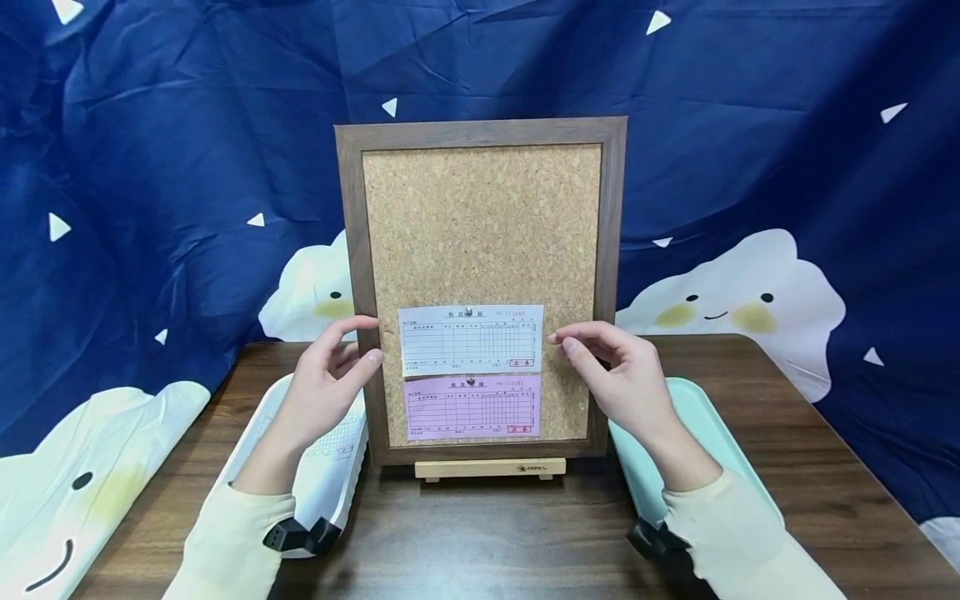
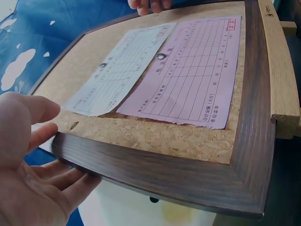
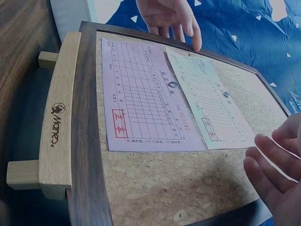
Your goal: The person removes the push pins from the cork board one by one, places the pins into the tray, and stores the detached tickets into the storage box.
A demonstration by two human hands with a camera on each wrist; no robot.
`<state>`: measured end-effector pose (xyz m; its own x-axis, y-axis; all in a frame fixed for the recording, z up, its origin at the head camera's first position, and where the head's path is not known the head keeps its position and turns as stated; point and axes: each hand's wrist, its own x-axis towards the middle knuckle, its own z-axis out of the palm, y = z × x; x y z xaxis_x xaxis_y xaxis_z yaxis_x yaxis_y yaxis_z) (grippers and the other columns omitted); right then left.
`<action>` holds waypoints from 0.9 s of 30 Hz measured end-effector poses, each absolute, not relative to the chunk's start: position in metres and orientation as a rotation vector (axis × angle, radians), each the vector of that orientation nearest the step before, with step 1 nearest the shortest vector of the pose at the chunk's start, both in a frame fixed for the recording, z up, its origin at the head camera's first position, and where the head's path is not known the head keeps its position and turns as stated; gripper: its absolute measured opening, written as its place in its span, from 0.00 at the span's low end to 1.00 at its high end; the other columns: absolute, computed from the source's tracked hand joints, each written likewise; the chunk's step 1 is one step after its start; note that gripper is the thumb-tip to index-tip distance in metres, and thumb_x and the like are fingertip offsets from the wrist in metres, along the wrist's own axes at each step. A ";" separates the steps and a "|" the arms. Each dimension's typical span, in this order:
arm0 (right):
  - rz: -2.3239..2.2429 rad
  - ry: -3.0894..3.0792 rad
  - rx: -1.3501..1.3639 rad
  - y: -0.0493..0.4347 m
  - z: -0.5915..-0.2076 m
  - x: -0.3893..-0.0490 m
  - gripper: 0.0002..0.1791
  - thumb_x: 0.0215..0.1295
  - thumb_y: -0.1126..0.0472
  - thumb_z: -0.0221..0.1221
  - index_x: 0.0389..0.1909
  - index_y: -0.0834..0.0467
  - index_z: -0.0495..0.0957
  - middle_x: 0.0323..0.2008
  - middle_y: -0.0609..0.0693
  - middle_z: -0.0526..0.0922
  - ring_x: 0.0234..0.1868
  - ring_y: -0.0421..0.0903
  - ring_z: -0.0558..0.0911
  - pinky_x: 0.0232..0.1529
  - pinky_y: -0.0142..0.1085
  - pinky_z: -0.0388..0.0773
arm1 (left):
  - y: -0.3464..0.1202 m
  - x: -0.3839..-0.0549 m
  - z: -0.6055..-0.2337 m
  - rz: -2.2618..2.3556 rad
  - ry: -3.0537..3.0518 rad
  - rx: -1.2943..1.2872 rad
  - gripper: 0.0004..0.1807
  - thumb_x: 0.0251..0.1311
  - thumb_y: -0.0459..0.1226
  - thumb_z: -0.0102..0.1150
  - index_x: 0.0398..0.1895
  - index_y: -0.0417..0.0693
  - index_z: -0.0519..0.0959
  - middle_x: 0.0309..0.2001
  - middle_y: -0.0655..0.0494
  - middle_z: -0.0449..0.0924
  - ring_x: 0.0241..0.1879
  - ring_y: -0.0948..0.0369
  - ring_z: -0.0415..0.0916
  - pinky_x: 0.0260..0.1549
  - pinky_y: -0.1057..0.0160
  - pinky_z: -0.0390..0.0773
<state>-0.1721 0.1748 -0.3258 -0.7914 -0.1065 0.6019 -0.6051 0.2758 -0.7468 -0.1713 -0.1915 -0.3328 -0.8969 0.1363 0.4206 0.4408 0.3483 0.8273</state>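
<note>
A brown-framed cork board [image 1: 483, 225] stands upright with two paper receipt forms on its lower half. The pale blue-white form [image 1: 472, 340] is fixed by a pushpin [image 1: 468, 312] at its top middle. Directly below is the purple form [image 1: 472, 408], with its own pushpin [image 1: 470, 382]. My left hand [image 1: 322, 379] is at the board's left frame edge, fingers relaxed and thumb apart, some fingers reaching behind the frame in the left wrist view. Beside the white form's right edge, my right hand [image 1: 618, 375] has loosely bent fingers in front of the cork. Neither hand holds a form.
A wooden easel foot [image 1: 491, 468] supports the board on the dark wooden table [image 1: 465, 542]. To the left is a white tray [image 1: 330, 458] with printed paper in it; to the right, a mint-green tray [image 1: 708, 433]. A blue cloud-patterned cloth [image 1: 480, 58] hangs behind.
</note>
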 end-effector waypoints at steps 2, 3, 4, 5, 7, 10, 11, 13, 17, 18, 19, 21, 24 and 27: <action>1.540 -2.115 0.637 0.173 -0.326 -0.173 0.07 0.76 0.71 0.61 0.46 0.67 0.88 0.43 0.64 0.90 0.42 0.36 0.90 0.46 0.24 0.84 | -0.190 -0.173 -0.333 -1.545 -2.341 -0.512 0.21 0.77 0.33 0.60 0.70 0.44 0.76 0.54 0.43 0.80 0.42 0.69 0.78 0.44 0.74 0.78; 1.546 -2.112 0.636 0.172 -0.327 -0.174 0.07 0.76 0.71 0.61 0.46 0.67 0.88 0.43 0.65 0.90 0.42 0.36 0.90 0.46 0.24 0.84 | -0.190 -0.174 -0.334 -1.531 -2.343 -0.511 0.21 0.77 0.34 0.60 0.70 0.45 0.76 0.52 0.45 0.80 0.39 0.70 0.75 0.43 0.73 0.77; 1.553 -2.108 0.634 0.171 -0.327 -0.174 0.07 0.76 0.71 0.61 0.46 0.67 0.88 0.43 0.65 0.90 0.42 0.36 0.90 0.46 0.24 0.84 | -0.189 -0.174 -0.334 -1.521 -2.341 -0.516 0.20 0.77 0.34 0.61 0.69 0.45 0.77 0.52 0.46 0.79 0.35 0.69 0.71 0.40 0.72 0.76; 1.559 -2.102 0.634 0.170 -0.327 -0.175 0.07 0.76 0.71 0.61 0.46 0.67 0.87 0.43 0.65 0.90 0.42 0.37 0.90 0.46 0.24 0.84 | -0.188 -0.175 -0.334 -1.511 -2.339 -0.522 0.20 0.77 0.34 0.61 0.69 0.46 0.78 0.50 0.46 0.78 0.32 0.67 0.67 0.37 0.70 0.74; 1.574 -2.083 0.636 0.167 -0.327 -0.176 0.07 0.76 0.72 0.61 0.45 0.68 0.87 0.43 0.66 0.90 0.41 0.37 0.90 0.45 0.24 0.85 | -0.187 -0.175 -0.334 -1.489 -2.336 -0.535 0.19 0.76 0.33 0.61 0.68 0.45 0.78 0.55 0.48 0.77 0.32 0.65 0.66 0.37 0.70 0.73; 1.578 -2.066 0.638 0.165 -0.328 -0.178 0.07 0.75 0.72 0.61 0.45 0.68 0.87 0.43 0.65 0.90 0.41 0.37 0.90 0.44 0.25 0.85 | -0.184 -0.176 -0.334 -1.472 -2.321 -0.568 0.20 0.75 0.32 0.62 0.68 0.44 0.79 0.55 0.48 0.75 0.29 0.64 0.61 0.35 0.68 0.70; 1.570 -2.065 0.637 0.165 -0.328 -0.178 0.07 0.75 0.72 0.61 0.45 0.68 0.87 0.42 0.65 0.90 0.40 0.37 0.90 0.44 0.24 0.85 | -0.184 -0.177 -0.334 -1.466 -2.316 -0.574 0.20 0.75 0.32 0.62 0.67 0.44 0.79 0.54 0.48 0.74 0.29 0.64 0.61 0.36 0.68 0.69; 1.557 -2.068 0.634 0.164 -0.327 -0.180 0.07 0.76 0.72 0.61 0.45 0.68 0.87 0.42 0.65 0.90 0.40 0.36 0.89 0.44 0.24 0.84 | -0.183 -0.178 -0.334 -1.450 -2.304 -0.581 0.21 0.74 0.31 0.63 0.67 0.44 0.79 0.52 0.49 0.73 0.31 0.62 0.60 0.37 0.68 0.68; 1.545 -2.070 0.626 0.163 -0.327 -0.182 0.07 0.75 0.72 0.62 0.46 0.67 0.88 0.43 0.64 0.91 0.39 0.36 0.89 0.43 0.23 0.83 | -0.180 -0.180 -0.333 -1.414 -2.302 -0.582 0.21 0.73 0.32 0.64 0.68 0.45 0.79 0.51 0.49 0.70 0.34 0.58 0.60 0.36 0.66 0.66; 1.548 -2.071 0.628 0.163 -0.326 -0.182 0.07 0.76 0.71 0.62 0.46 0.67 0.88 0.43 0.65 0.91 0.40 0.36 0.89 0.43 0.23 0.83 | -0.179 -0.181 -0.332 -1.406 -2.306 -0.580 0.22 0.73 0.32 0.64 0.68 0.46 0.79 0.51 0.49 0.69 0.34 0.57 0.59 0.34 0.66 0.65; 1.551 -2.069 0.630 0.162 -0.326 -0.182 0.07 0.76 0.71 0.62 0.47 0.67 0.88 0.44 0.65 0.91 0.40 0.36 0.89 0.44 0.23 0.83 | -0.179 -0.181 -0.332 -1.402 -2.311 -0.577 0.22 0.73 0.32 0.64 0.68 0.46 0.79 0.51 0.49 0.69 0.34 0.56 0.59 0.33 0.66 0.64; 1.559 -2.071 0.632 0.161 -0.326 -0.183 0.08 0.75 0.71 0.62 0.47 0.68 0.88 0.45 0.66 0.91 0.41 0.35 0.89 0.44 0.23 0.84 | -0.177 -0.182 -0.331 -1.404 -2.319 -0.571 0.22 0.73 0.32 0.64 0.68 0.46 0.79 0.50 0.48 0.67 0.33 0.55 0.58 0.32 0.66 0.63; 1.578 -2.068 0.637 0.160 -0.326 -0.184 0.08 0.75 0.72 0.62 0.48 0.69 0.87 0.45 0.67 0.91 0.42 0.34 0.90 0.46 0.24 0.85 | -0.175 -0.182 -0.330 -1.416 -2.331 -0.563 0.22 0.73 0.33 0.64 0.68 0.46 0.79 0.54 0.47 0.65 0.34 0.55 0.58 0.32 0.65 0.62; 1.612 -2.055 0.638 0.158 -0.326 -0.186 0.09 0.75 0.73 0.61 0.49 0.71 0.86 0.45 0.68 0.90 0.42 0.34 0.90 0.47 0.26 0.86 | -0.174 -0.182 -0.329 -1.426 -2.348 -0.554 0.22 0.73 0.34 0.64 0.68 0.45 0.79 0.58 0.45 0.64 0.36 0.55 0.59 0.34 0.64 0.63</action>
